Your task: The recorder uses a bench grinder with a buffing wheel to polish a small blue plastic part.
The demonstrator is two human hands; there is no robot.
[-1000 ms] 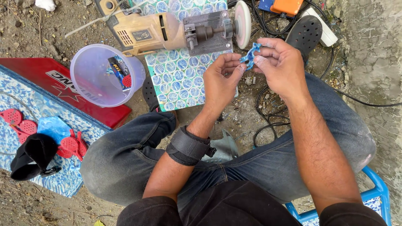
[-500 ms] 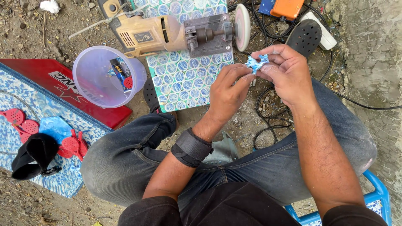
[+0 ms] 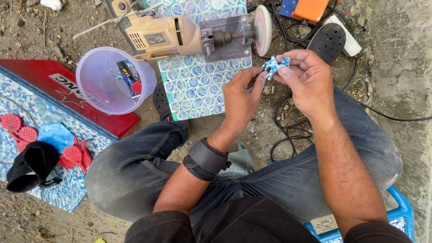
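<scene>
I have both hands up in front of me, just short of the grinding wheel [image 3: 263,23]. My right hand [image 3: 309,81] pinches a small blue piece [image 3: 274,66] between thumb and forefingers, fingers narrowed onto it; the piece looks lumpy and branched, but I cannot make out its exact shape. My left hand [image 3: 240,96] comes in from the other side, its fingertips touching the piece's lower edge, closed lightly rather than clamped. I judge that the two-sided hold is there to turn the piece and look it over close to the eye.

The wheel sits on the shaft of a tan drill [image 3: 166,33], which lies on its side on a blue-patterned board [image 3: 198,90]. Lying flat keeps the wheel's face free at the board's edge, close to the hands.

A clear tub [image 3: 101,92] rests tilted on the ground to my left, mouth toward me, with a small packet inside, within easy reach. Farther left, red discs [image 3: 20,130] and a black strap [image 3: 31,166] lie on a patterned mat [image 3: 58,189]. A black wrist band [image 3: 204,159] wraps my left forearm. Cables [image 3: 288,135] trail over the dirt between my knees.
</scene>
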